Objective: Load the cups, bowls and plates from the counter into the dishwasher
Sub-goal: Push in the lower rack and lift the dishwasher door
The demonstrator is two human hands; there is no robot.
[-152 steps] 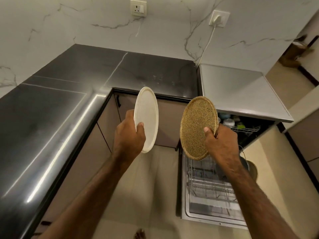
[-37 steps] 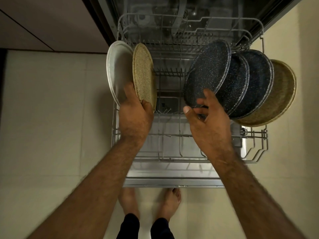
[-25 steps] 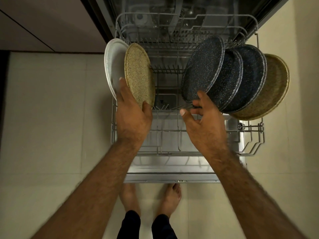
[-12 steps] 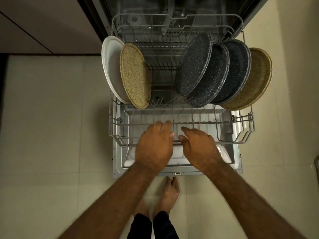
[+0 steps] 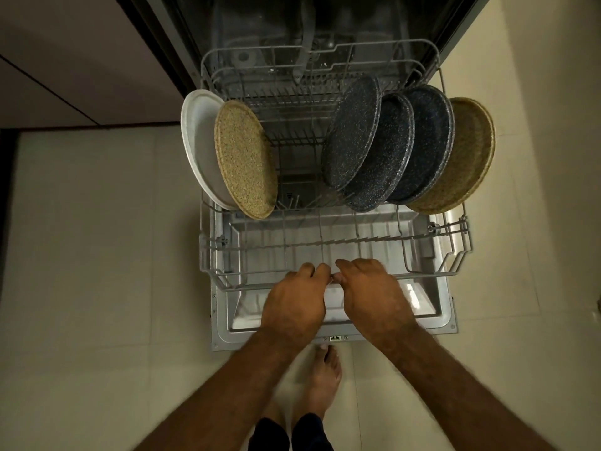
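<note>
**Pale tiles, rack drawn out: hands off the plates and onto the rail**

Beige floor (image 5: 97,255) beneath an open dishwasher (image 5: 260,34), door (image 5: 437,317) dropped flat, lower rack (image 5: 455,242) drawn out above it, one bare foot (image 5: 323,379) just short of the door's edge.

Changed within the last second or so: left hand (image 5: 294,301) gone from the white plate (image 5: 196,141) and tan speckled plate (image 5: 244,161), right hand (image 5: 370,294) gone from the innermost of the dark speckled plates (image 5: 353,131). Now set side by side, nearly touching, fingers curled over the middle of the rack's front rail and gripping it, thumbs hidden. Nothing else held.

Reads as: latest pair of plates seated and standing unaided, so the plate step is probably done for this trip. Next, likely a push or pull on the rack; cannot tell which. No cups or bowls visible in this rack, so probably more loading ahead.

Orientation: white and tan speckled plates on edge at the rack's left side, tan overlapping white, broad faces turned toward the rack's centre, tops tipped outward to the left, edge line running front to back. Opposite, three dark speckled plates and a second tan plate (image 5: 471,151) overlapped in a row at the right side, mirrored: faces toward the centre, tops tipped right, same front-to-back line. Open tines between the two groups.
</note>
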